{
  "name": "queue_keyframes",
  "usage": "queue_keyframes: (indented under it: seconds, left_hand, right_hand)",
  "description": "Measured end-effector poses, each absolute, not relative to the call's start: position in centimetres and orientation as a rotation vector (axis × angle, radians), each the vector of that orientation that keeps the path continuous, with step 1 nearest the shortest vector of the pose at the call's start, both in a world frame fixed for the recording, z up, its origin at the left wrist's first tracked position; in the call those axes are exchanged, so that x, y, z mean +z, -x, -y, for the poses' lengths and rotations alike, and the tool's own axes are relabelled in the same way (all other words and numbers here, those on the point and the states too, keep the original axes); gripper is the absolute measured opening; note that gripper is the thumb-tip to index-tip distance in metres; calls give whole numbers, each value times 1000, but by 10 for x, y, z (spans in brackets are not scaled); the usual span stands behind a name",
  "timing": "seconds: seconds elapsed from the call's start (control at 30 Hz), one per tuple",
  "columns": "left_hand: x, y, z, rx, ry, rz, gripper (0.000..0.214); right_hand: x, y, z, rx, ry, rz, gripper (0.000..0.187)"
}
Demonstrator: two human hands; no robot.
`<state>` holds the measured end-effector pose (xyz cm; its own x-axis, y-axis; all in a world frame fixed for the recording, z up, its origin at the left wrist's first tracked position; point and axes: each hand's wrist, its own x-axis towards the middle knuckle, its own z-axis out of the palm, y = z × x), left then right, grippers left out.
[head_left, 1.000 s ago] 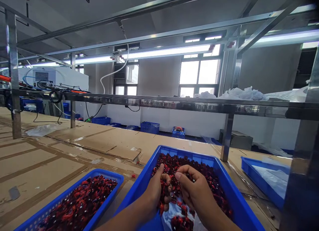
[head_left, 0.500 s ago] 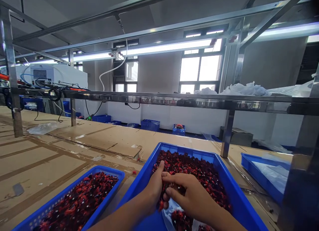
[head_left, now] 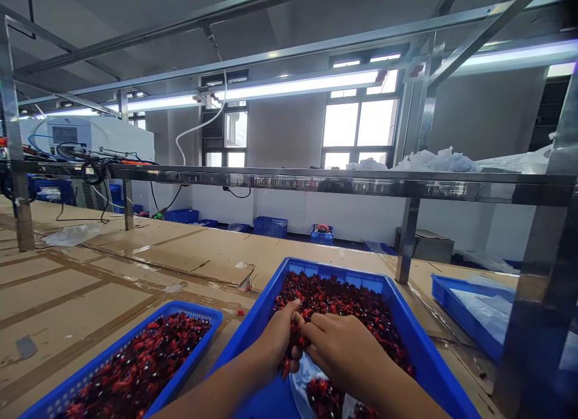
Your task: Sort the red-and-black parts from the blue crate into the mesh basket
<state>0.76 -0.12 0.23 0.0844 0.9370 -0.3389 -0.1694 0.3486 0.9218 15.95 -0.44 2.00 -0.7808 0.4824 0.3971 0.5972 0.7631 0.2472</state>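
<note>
From where I watch, the widest thing is the table (head_left: 112,304), faced with taped brown cardboard; its far edge slants across my view. A metal shelf (head_left: 217,177) spans above it on posts, with crumpled white plastic (head_left: 438,161) on its right part. Toward the left end, at shelf height, I see a white machine (head_left: 130,139); it carries a grey label panel (head_left: 64,135), with writing too small for me to read.

Next in size is the large blue bin (head_left: 436,359), its far rim just short of the right middle post. Dark red pieces (head_left: 329,286) are heaped across its far part; nearer me, a pale plastic bag (head_left: 298,383) lies inside with a smaller clump of them. Just left of the bin, toward the table's near side, sits a blue basket (head_left: 213,315) with perforated walls, full of similar red pieces. Toward the far right corner I make out a shallow blue tray (head_left: 456,304) holding whitish plastic sheeting. Beyond the table's far edge stands a small blue crate (head_left: 322,233) with something red in it.

Both hands are together over the bin. The left hand (head_left: 273,341) is curled around a few red pieces; the right hand (head_left: 343,347) has its fingers bent in against the left's fingertips, and I cannot tell what they pinch. Smallest of all, a loose red scrap (head_left: 240,312) lies on the cardboard between basket and bin.
</note>
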Motion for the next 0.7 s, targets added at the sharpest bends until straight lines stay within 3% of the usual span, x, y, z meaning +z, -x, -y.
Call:
queue_keyframes:
  seconds: [0.1,0.3,0.4,0.7]
  left_hand:
    - [1,-7,0,994,-878,-1176,44]
    - [4,0,-3,1039,-913,-1079,39]
    - [3,0,-4,1051,-930,-1044,37]
    - [-6,-4,-6,1081,-953,-1017,35]
  right_hand:
    - [15,-158,2,-490,876,2606,30]
    - [5,-161,-9,205,751,2082,10]
    - [0,-159,-5,189,597,1941,4]
    - [7,-157,11,-27,407,1917,9]
